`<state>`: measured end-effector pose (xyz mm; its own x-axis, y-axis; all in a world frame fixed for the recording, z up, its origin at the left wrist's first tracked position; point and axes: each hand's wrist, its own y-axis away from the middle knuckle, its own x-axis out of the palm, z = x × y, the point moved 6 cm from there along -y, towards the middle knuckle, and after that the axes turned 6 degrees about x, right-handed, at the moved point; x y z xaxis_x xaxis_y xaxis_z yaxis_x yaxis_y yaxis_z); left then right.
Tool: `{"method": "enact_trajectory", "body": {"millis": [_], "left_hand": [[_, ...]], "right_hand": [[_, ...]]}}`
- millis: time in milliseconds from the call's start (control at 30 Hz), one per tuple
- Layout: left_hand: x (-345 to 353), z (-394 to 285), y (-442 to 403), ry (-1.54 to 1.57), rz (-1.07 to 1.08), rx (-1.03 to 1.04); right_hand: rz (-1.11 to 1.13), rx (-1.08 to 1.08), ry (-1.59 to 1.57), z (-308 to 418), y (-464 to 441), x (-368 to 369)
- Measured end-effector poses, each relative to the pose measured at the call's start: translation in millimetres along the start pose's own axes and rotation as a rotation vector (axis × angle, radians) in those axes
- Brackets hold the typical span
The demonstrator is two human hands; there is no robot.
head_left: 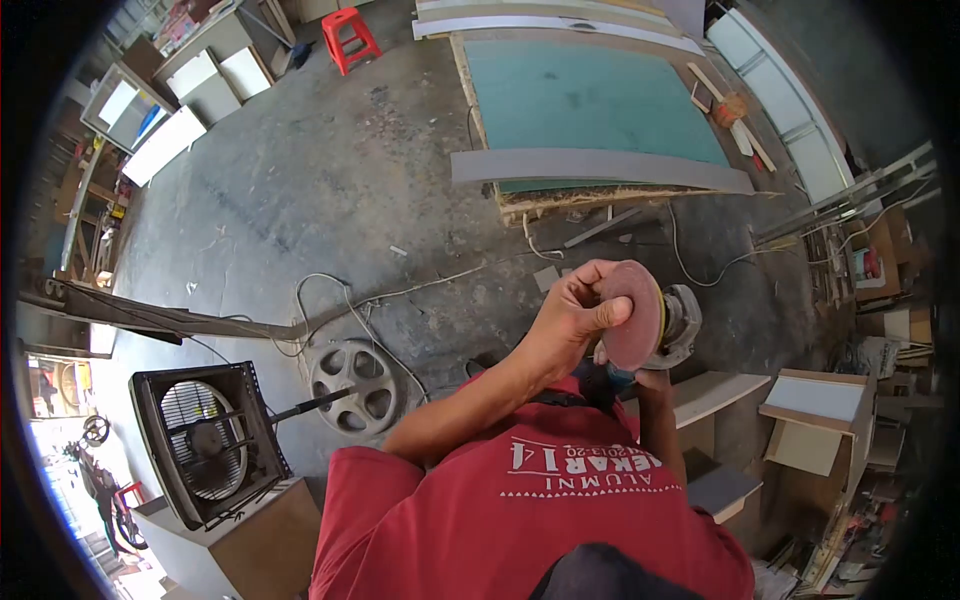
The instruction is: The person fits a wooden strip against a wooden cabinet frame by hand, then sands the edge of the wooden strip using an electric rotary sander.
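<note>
My left hand (580, 308) is closed on the near edge of a round reddish-brown sanding disc (638, 335). Its thumb lies flat against the disc's face and the fingers curl at the upper edge. The disc sits at the head of an angle grinder (682, 325), whose metal guard shows behind it. My right hand (653, 380) is below the tool head, wrapped round the grinder's body; most of its fingers are hidden by the disc.
A low table with a green top (600, 105) stands ahead, a pale strip (600, 168) along its near edge. At left are a fan in a black frame (205, 440) and a grey wheel-shaped base (355, 385). A cable (430, 290) crosses the floor. Cabinet parts (815, 400) stand at right.
</note>
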<state>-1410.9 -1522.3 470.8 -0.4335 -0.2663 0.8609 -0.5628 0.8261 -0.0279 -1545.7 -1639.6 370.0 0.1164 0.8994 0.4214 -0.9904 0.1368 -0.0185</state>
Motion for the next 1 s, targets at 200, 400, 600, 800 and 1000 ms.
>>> {"method": "enact_trajectory", "body": {"millis": [200,400,600,800,1000], "left_hand": [[-8,6,-20,-0.015,0.071,-0.052],[-44,33,-24,-0.653,0.056,-0.057],[-38,131,-60,-1.197,0.256,-0.311],[34,201,-160,-1.253,0.248,-0.034],[77,252,-230,-1.415,0.392,0.186]], "right_hand": [[-0.062,-0.065,0.152,31,-6,19],[-0.559,-0.118,0.06,50,-14,-21],[-0.827,-0.264,-0.23,122,-14,-105],[-1.074,-0.461,-0.229,189,14,-225],[-1.149,-0.547,-0.139,222,29,-295]]}}
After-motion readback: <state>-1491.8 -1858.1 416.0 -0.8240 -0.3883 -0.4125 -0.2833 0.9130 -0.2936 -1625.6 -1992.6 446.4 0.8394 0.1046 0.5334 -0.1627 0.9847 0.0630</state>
